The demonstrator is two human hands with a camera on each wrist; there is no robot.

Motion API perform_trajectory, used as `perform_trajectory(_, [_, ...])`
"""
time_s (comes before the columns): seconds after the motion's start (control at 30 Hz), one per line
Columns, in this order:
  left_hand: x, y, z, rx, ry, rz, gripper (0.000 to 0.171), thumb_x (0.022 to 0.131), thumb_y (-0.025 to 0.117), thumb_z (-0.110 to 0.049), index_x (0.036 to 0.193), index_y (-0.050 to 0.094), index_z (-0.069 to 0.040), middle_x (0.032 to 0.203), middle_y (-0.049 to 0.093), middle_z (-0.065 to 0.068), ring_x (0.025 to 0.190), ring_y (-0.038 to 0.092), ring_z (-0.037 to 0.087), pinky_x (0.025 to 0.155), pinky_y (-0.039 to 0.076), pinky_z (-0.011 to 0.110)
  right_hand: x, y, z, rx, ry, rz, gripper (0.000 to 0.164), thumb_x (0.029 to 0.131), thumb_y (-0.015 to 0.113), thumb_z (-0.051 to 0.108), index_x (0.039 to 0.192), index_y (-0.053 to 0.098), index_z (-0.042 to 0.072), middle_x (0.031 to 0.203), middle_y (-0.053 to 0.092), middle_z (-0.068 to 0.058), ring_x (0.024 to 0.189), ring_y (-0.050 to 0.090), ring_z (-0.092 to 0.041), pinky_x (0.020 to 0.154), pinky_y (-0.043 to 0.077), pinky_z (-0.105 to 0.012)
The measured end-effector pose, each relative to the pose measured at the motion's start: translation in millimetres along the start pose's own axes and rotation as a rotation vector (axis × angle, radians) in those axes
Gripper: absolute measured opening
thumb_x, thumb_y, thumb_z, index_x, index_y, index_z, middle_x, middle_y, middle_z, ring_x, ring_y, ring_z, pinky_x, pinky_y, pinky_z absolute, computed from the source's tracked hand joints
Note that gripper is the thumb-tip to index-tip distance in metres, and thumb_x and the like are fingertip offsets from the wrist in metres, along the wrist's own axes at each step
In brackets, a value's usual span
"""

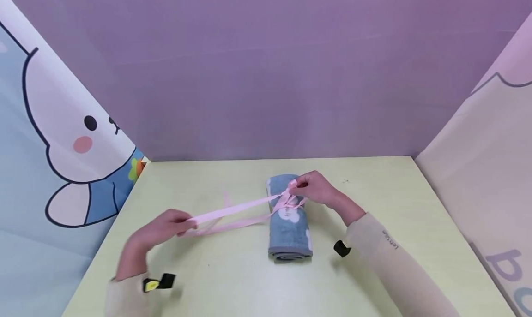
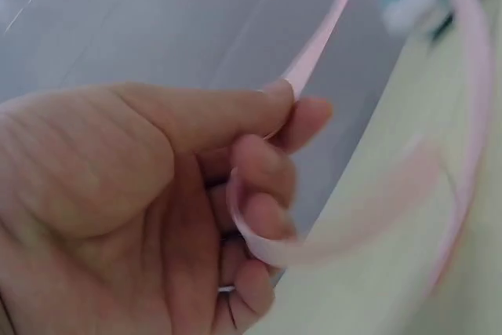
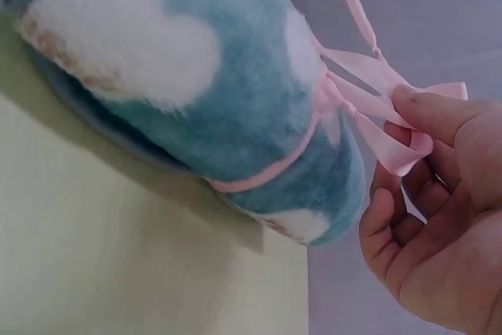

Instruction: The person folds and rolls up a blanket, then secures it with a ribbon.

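A rolled blue towel (image 1: 288,234) with white patches lies lengthwise on the table, and a pink ribbon (image 1: 234,209) runs round its middle. On top of the roll the ribbon forms a knot with loops. My left hand (image 1: 168,225), left of the towel, pinches one long ribbon end between thumb and forefinger and holds it stretched from the knot. Another length of ribbon hangs in a curve by the curled fingers in the left wrist view. Over the towel's far part, my right hand (image 3: 439,186) pinches a ribbon loop close to the knot.
The pale yellow table (image 1: 374,261) meets a purple backdrop (image 1: 270,77) along its far edge. A rabbit-print cloth (image 1: 83,169) hangs at the left, and a pale printed cloth (image 1: 478,192) at the right. Black wrist pieces (image 1: 167,281) sit at both sleeves.
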State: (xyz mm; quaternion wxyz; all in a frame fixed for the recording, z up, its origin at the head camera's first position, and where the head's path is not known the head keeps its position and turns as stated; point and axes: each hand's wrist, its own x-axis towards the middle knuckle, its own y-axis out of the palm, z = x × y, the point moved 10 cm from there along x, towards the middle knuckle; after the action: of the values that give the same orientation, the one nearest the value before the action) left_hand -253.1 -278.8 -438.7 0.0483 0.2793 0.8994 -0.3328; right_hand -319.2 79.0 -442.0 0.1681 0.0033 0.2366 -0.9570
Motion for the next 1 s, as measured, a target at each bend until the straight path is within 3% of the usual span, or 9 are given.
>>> perform_trajectory(0.2, [-51.4, -43.3, 35.9, 0.013, -0.130, -0.061, 0.025, 0.097, 0.062, -0.024, 0.090, 0.066, 0.000, 0.075, 0.055, 0.007, 0.067, 0.047, 0.018, 0.060, 0.037, 0.027, 4, 1, 4, -0.052, -0.018, 0.071, 0.006, 0.087, 0.075, 0.017, 0.086, 0.077, 0.011, 0.079, 0.067, -0.003, 0.060, 0.044, -0.017, 0.052, 0.033, -0.029])
perform_trajectory(0.33, [-68.6, -49.2, 43.2, 0.002, -0.197, 0.003, 0.026, 0.096, 0.062, -0.024, 0.092, 0.069, 0.001, 0.075, 0.058, 0.004, 0.072, 0.050, 0.017, 0.062, 0.038, 0.028, 6, -1, 8, -0.079, -0.018, 0.097, 0.007, 0.087, 0.074, 0.017, 0.085, 0.077, 0.012, 0.079, 0.068, -0.006, 0.060, 0.046, -0.017, 0.053, 0.034, -0.029])
perform_trajectory(0.43, [-68.0, -44.9, 32.4, -0.054, -0.140, 0.050, 0.021, 0.097, 0.061, -0.020, 0.092, 0.070, -0.002, 0.072, 0.057, 0.007, 0.069, 0.050, 0.018, 0.060, 0.040, 0.029, 7, 0, 11, -0.112, -0.018, 0.109, 0.008, 0.087, 0.075, 0.018, 0.084, 0.077, 0.011, 0.075, 0.066, -0.006, 0.062, 0.047, -0.017, 0.054, 0.036, -0.029])
perform_trajectory(0.53, [-56.9, -30.8, -5.5, -0.176, 0.076, 0.104, 0.015, 0.097, 0.058, -0.007, 0.095, 0.071, -0.003, 0.074, 0.055, 0.014, 0.069, 0.051, 0.023, 0.061, 0.042, 0.030, 8, 4, 14, -0.158, -0.024, 0.132, 0.010, 0.087, 0.075, 0.019, 0.081, 0.075, 0.011, 0.069, 0.059, -0.003, 0.063, 0.047, -0.018, 0.055, 0.037, -0.029])
perform_trajectory(0.7, [-46.9, -1.2, -112.4, -0.366, 0.614, 0.223, 0.035, 0.089, 0.049, 0.021, 0.104, 0.071, -0.003, 0.087, 0.058, 0.016, 0.077, 0.051, 0.026, 0.062, 0.043, 0.037, 13, 11, 23, -0.209, -0.043, 0.192, 0.012, 0.087, 0.075, 0.020, 0.079, 0.074, 0.012, 0.064, 0.051, 0.001, 0.063, 0.045, -0.016, 0.056, 0.036, -0.028])
perform_trajectory(0.77, [-43.0, 4.3, -152.0, -0.381, 0.756, 0.208, 0.041, 0.087, 0.048, 0.025, 0.106, 0.070, -0.003, 0.089, 0.058, 0.014, 0.079, 0.051, 0.027, 0.061, 0.043, 0.038, 15, 13, 27, -0.214, -0.048, 0.213, 0.016, 0.087, 0.075, 0.020, 0.077, 0.072, 0.008, 0.061, 0.046, 0.001, 0.060, 0.042, -0.016, 0.055, 0.034, -0.028])
perform_trajectory(0.83, [-33.7, 5.1, -185.5, -0.350, 0.821, 0.132, 0.040, 0.087, 0.050, 0.024, 0.105, 0.071, -0.005, 0.088, 0.057, 0.011, 0.078, 0.050, 0.025, 0.060, 0.042, 0.037, 17, 12, 31, -0.218, -0.049, 0.228, 0.018, 0.087, 0.074, 0.020, 0.076, 0.071, 0.006, 0.059, 0.043, 0.001, 0.058, 0.041, -0.016, 0.055, 0.033, -0.028])
perform_trajectory(0.93, [-11.8, 6.9, -226.3, -0.256, 0.790, -0.008, 0.032, 0.089, 0.057, 0.015, 0.101, 0.073, -0.011, 0.082, 0.055, 0.004, 0.071, 0.048, 0.020, 0.058, 0.041, 0.030, 22, 10, 34, -0.209, -0.036, 0.249, 0.021, 0.087, 0.075, 0.019, 0.073, 0.069, 0.006, 0.058, 0.041, 0.001, 0.056, 0.039, -0.016, 0.054, 0.033, -0.028])
perform_trajectory(1.0, [3.8, 21.8, -252.2, -0.187, 0.774, 0.011, 0.024, 0.090, 0.062, 0.008, 0.098, 0.073, -0.012, 0.078, 0.056, 0.001, 0.065, 0.047, 0.018, 0.056, 0.041, 0.029, 25, 11, 37, -0.205, -0.050, 0.273, 0.024, 0.087, 0.074, 0.019, 0.068, 0.065, 0.008, 0.057, 0.040, 0.002, 0.055, 0.037, -0.015, 0.054, 0.032, -0.028])
